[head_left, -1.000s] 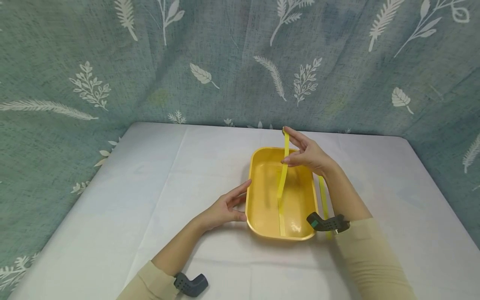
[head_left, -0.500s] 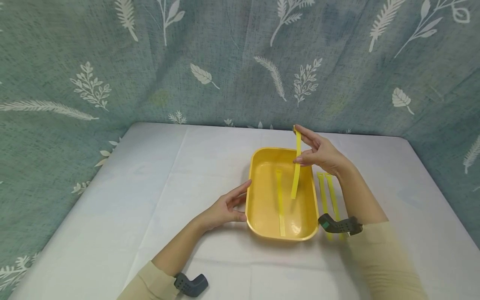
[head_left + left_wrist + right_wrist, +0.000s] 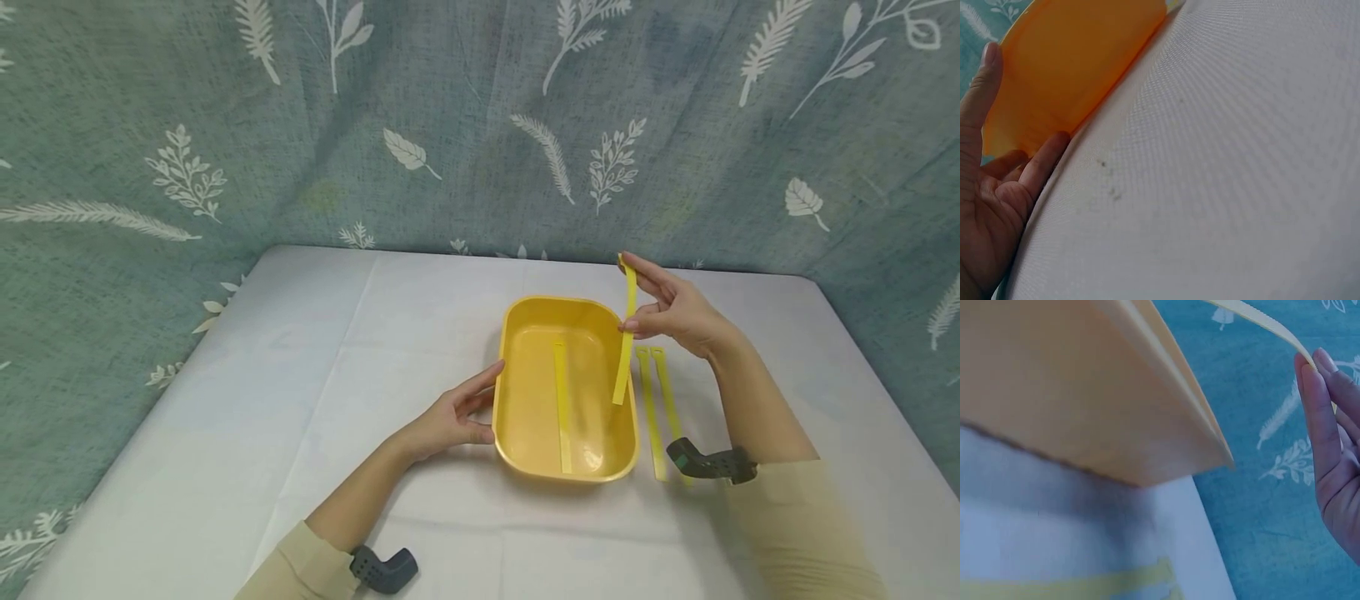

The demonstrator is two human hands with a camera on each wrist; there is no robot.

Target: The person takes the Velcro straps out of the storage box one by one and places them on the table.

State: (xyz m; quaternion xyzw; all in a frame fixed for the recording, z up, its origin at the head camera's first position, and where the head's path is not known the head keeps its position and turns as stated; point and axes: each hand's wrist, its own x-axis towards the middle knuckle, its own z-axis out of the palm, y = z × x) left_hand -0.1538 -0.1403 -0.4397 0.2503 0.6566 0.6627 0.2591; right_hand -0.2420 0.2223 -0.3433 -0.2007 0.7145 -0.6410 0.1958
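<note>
A yellow plastic tub (image 3: 528, 417) stands on the white-covered table, with one flat yellow cable tie (image 3: 562, 408) lying lengthwise inside. My left hand (image 3: 450, 421) touches the tub's left wall, fingers extended and thumb apart; the left wrist view shows the fingertips against the outside of the tub (image 3: 1072, 69). Above the tub's right rim, my right hand (image 3: 675, 308) pinches another yellow cable tie (image 3: 625, 367) between thumb and fingers, and its lower end hangs down. In the right wrist view, that cable tie (image 3: 1260, 319) bends away from the fingertips.
Two more yellow cable ties (image 3: 649, 417) lie side by side on the table (image 3: 360, 333), just right of the tub, partly under the right wrist's camera (image 3: 708, 462). A leaf-patterned curtain (image 3: 465, 150) hangs behind the table's far edge.
My right hand has moved right with the cable tie, from over the tub's middle to its right rim. Both cable ties on the table have come into sight. The left hand stays put.
</note>
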